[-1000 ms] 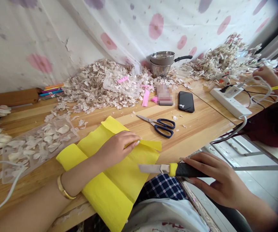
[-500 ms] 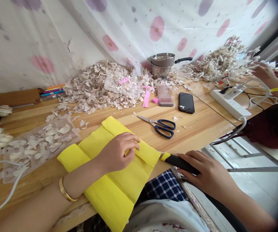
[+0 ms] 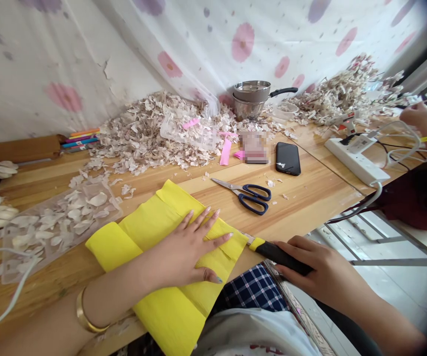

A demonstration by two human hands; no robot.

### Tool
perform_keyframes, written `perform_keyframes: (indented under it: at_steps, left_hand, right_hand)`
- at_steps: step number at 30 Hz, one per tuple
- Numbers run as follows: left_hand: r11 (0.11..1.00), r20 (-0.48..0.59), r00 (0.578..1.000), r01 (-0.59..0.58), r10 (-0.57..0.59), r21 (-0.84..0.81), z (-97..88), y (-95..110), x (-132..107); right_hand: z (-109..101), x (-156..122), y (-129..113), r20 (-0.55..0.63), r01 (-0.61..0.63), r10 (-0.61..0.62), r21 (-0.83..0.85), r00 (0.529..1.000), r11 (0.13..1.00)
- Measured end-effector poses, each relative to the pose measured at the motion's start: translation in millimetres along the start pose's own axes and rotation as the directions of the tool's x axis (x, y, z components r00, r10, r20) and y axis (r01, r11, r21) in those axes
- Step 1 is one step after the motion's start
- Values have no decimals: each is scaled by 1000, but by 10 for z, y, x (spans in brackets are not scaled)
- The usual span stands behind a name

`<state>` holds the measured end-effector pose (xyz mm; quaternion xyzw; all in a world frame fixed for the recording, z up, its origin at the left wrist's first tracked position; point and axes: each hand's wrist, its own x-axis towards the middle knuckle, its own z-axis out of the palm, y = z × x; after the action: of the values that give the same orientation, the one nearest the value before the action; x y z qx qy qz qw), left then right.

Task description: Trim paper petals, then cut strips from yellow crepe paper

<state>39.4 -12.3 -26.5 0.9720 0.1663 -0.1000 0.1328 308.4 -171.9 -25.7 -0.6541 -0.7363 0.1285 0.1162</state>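
My left hand (image 3: 187, 247) lies flat with fingers spread on a folded sheet of yellow crepe paper (image 3: 150, 217), pressing it to the wooden table (image 3: 302, 198). A gold bangle (image 3: 81, 314) circles that wrist. My right hand (image 3: 302, 259) grips a black-handled utility knife (image 3: 280, 256) with a yellow collar. Its blade is hidden at the paper's right edge, apparently inside the fold.
Blue-handled scissors (image 3: 245, 195) and a black phone (image 3: 287, 158) lie beyond the paper. Behind them is a large heap of petal scraps (image 3: 146, 138). A tray of white petals (image 3: 57, 222) is to the left. A co-worker's hand (image 3: 421, 118) works at the far right, past a power strip (image 3: 354, 160).
The knife has swung from lying clear of the paper to its right edge, with the blade going out of sight. My left hand has uncurled and now lies flat.
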Motion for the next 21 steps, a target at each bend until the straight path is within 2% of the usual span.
perform_keyframes:
  at_steps: [2, 5, 9, 12, 17, 21]
  left_hand:
    - [999, -20, 1000, 24, -23, 28, 13, -25, 6]
    - [996, -128, 990, 65, -56, 68, 98, -66, 30]
    - [995, -221, 975, 29, -8, 94, 174, -126, 56]
    - [994, -192, 979, -49, 68, 102, 125, -144, 48]
    - [995, -132, 988, -75, 83, 65, 18, -146, 18]
    - [995, -107, 990, -94, 95, 15, 41, -176, 8]
  right_hand:
    - [-22, 0, 6, 17, -8, 7, 12, 1000, 1000]
    - [-65, 5, -18, 49, -29, 27, 33, 998, 999]
    - [-109, 14, -96, 53, -64, 62, 41, 997, 997]
    - [-105, 24, -138, 47, -74, 74, 3, 996, 997]
    - [-69, 38, -133, 66, -27, 28, -22, 997, 999]
    - [-55, 29, -81, 79, -14, 15, -21, 997, 1000]
